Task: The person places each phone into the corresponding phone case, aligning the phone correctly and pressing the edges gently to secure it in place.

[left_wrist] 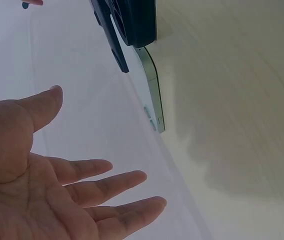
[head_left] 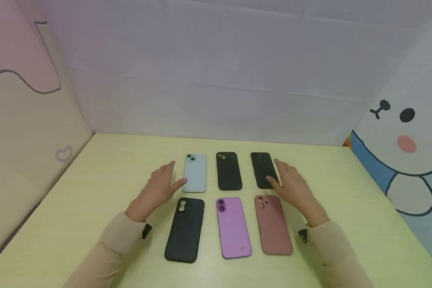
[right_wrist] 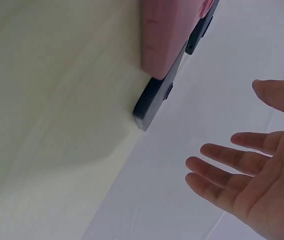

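My left hand [head_left: 155,192] is held with fingers spread beside a light blue phone [head_left: 195,174]; its thumb overlaps the phone's edge in the head view. In the left wrist view, the palm and fingers [left_wrist: 89,192] hold nothing. My right hand [head_left: 295,186] reaches beside a slim black phone or case [head_left: 262,170], cannot tell which, its thumb crossing in front. The right wrist view shows those fingers [right_wrist: 237,160] apart, holding nothing. A black phone case [head_left: 229,172] lies between these two. Nearer lie a larger black case [head_left: 185,232], a purple phone [head_left: 234,230] and a pink case [head_left: 273,226].
The pale wooden table [head_left: 93,192] carries the phones and cases in two rows. Behind it stands a white cloth wall [head_left: 219,80]. Cartoon-printed panels rise on the left [head_left: 25,120] and right [head_left: 410,160].
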`<move>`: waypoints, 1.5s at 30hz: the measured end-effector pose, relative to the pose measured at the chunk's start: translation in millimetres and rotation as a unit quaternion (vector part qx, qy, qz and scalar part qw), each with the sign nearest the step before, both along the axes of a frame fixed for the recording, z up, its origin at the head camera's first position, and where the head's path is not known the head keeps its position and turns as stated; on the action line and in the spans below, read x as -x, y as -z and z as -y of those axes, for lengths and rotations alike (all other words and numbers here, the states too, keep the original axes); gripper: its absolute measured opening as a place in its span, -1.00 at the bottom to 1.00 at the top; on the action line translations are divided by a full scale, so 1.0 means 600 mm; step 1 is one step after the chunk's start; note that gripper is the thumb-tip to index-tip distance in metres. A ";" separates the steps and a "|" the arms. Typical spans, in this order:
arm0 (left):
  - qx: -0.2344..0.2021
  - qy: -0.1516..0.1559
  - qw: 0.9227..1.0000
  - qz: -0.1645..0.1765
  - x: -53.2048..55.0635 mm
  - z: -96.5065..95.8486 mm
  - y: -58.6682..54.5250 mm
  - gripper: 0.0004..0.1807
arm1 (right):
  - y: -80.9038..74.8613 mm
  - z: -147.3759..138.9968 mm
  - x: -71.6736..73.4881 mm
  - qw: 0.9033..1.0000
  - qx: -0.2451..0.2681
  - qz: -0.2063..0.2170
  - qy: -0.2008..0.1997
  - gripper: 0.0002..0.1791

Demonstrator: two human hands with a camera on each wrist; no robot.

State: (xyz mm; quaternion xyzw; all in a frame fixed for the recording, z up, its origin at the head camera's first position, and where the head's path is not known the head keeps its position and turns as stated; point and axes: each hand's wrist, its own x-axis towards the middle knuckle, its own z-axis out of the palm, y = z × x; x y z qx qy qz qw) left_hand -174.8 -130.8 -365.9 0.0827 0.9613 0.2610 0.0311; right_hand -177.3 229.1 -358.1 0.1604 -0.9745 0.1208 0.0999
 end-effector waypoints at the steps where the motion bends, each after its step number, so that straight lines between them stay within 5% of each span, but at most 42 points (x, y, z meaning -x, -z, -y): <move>1: -0.001 -0.001 1.000 0.002 0.002 -0.001 0.000 -0.19 | -0.001 0.004 0.002 1.000 0.000 0.001 -0.001 -0.33; 13: 0.033 -0.015 0.999 -0.017 0.036 -0.024 0.004 -0.27 | -0.012 0.048 0.033 1.000 0.007 0.018 -0.023 -0.37; 35: 0.104 -0.068 0.991 0.056 0.091 -0.080 0.013 -0.20 | -0.015 0.128 0.088 0.991 -0.010 0.135 -0.009 -0.35; 45: 0.115 -0.071 0.989 0.055 0.099 -0.099 0.017 -0.24 | -0.001 0.156 0.113 0.984 -0.047 0.174 -0.007 -0.28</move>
